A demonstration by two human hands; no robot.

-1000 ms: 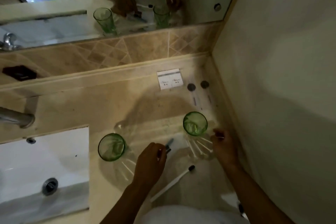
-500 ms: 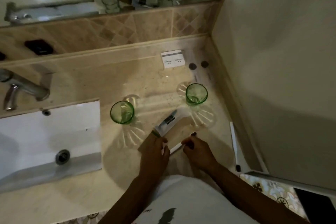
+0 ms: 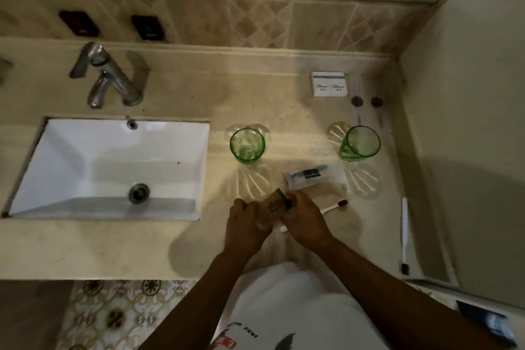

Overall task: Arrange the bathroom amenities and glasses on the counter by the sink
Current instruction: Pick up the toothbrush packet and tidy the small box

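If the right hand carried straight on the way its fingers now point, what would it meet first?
The right hand points up and left at the small brown packet it already grips together with the left hand. Beyond that, probably the left green glass, though depth is unclear.

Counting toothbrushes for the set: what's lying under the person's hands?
A white toothbrush passes beneath the right hand; its dark head and one white end show. Its middle is covered.

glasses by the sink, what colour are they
Both glasses are translucent green, seen in the head view.
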